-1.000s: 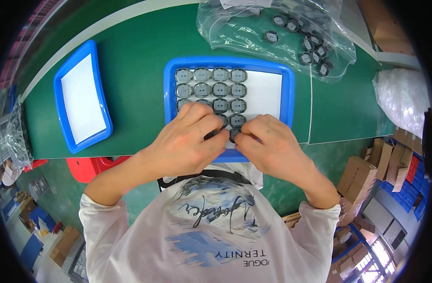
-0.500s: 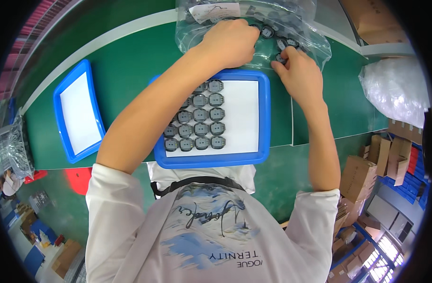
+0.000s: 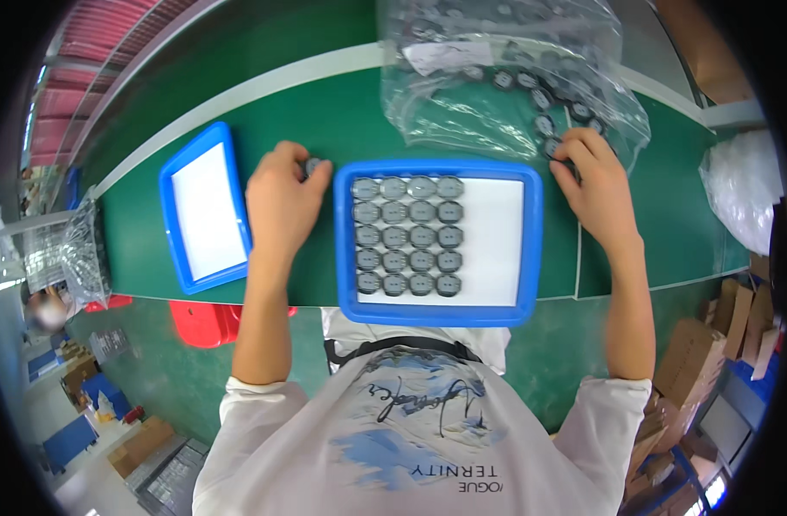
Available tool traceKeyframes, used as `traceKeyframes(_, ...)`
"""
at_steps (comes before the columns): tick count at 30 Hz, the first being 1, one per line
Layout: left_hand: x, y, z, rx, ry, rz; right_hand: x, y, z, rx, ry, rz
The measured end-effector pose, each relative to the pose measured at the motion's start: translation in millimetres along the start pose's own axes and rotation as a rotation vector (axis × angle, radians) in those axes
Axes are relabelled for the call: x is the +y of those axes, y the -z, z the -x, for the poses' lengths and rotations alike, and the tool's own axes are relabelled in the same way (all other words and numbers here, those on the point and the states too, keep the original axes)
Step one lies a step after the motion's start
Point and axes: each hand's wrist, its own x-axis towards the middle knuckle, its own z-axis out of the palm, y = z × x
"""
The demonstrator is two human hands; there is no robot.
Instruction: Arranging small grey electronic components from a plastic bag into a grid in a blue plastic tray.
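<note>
Between the thumb and fingers of my left hand (image 3: 282,199) is a small dark grey rounded part (image 3: 313,167), held over the green table between two blue trays. The nearer tray, a blue one with a white lining (image 3: 494,249), carries neat rows of the same grey parts (image 3: 421,236) on its left and middle. My right hand (image 3: 596,176) is at the mouth of a clear plastic bag (image 3: 445,112). Its thumb and fingers close on another dark part (image 3: 551,148), partly hidden by the fingertips. More loose parts (image 3: 541,100) lie in and around the bag.
A second blue tray (image 3: 240,211) with a bare white lining (image 3: 206,215) sits to the left. Clear plastic wrap hangs at the table's left end (image 3: 75,254), and a bulky clear bag (image 3: 742,185) stands at the right. Red stools (image 3: 202,323) and cardboard boxes (image 3: 690,361) stand below the table edge.
My left hand has left the bag and moved left and nearer, carrying a grey part. My right hand remains by the bag's mouth. The whole view has shifted.
</note>
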Motion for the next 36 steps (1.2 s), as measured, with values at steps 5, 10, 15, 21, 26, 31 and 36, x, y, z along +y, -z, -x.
traceKeyframes(5, -8, 7, 19, 0.128, -0.186, 0.107, 4, 0, -1, 0.055, 0.115, 0.007)
traceKeyframes(10, -30, 5, 23, 0.021, -0.338, 0.151, -1, -1, 10, 0.029, 0.039, -0.003)
traceKeyframes(15, -33, -2, 20, 0.113, -0.357, 0.113, -2, 2, 19, 0.08, 0.15, 0.05)
traceKeyframes(21, -37, -4, 23, 0.163, -0.439, 0.062, -2, -5, 24, 0.123, 0.066, 0.039)
traceKeyframes(26, -27, 4, 16, 0.183, -0.485, 0.13, -1, 3, 29, 0.219, 0.065, -0.031)
traceKeyframes(31, 45, 11, 28, 0.106, -0.701, 0.278, -47, 19, 26, 0.121, 0.211, -0.083)
traceKeyframes(36, 87, -41, 25, -0.002, -1.037, 0.318, -62, 4, 14, 0.002, 0.3, -0.044)
